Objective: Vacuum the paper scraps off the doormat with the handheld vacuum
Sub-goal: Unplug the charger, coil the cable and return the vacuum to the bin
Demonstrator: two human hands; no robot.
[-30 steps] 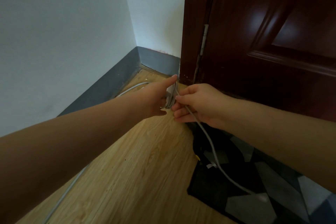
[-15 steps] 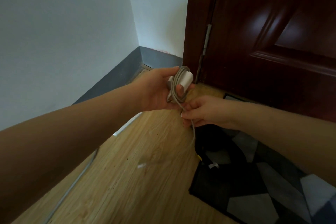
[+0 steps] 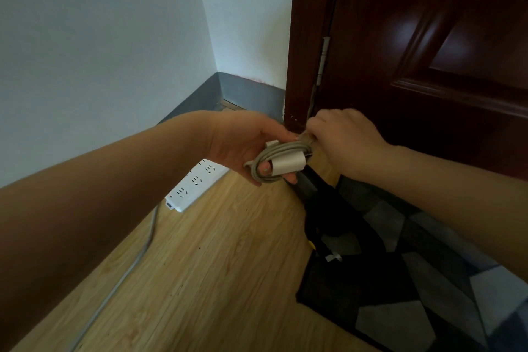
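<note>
Handheld vacuum (image 3: pixel 320 197): I only see a dark body with a small yellow spot, lying on the floor at the left edge of the doormat (image 3: pixel 428 294), just below both hands, partly hidden by them. One pale paper scrap (image 3: pixel 333 257) sits on the mat near that left edge; I can't make out others. The mat is dark with grey geometric patches, its far edge is close to the door (image 3: pixel 428 37), and it runs out of view at right and bottom. My left hand (image 3: pixel 243 143) is palm up, fingers curled around a white charger block (image 3: pixel 288 166) with grey cord (image 3: pixel 274 151) looped around it, one fingertip poking through the loop. My right hand (image 3: pixel 343 137) is touching the far end of the bundle, fingers closed on the cord end, but the exact grip is hidden behind the knuckles. A white power strip (image 3: pixel 194 183) lies against the grey skirting (image 3: pixel 188 106) under my left wrist, its cable (image 3: pixel 120 277) trailing toward the bottom left along the wood floor (image 3: pixel 214 280). There's open floor between the cable and the mat's left edge, with the wall corner tight behind the hands.
</note>
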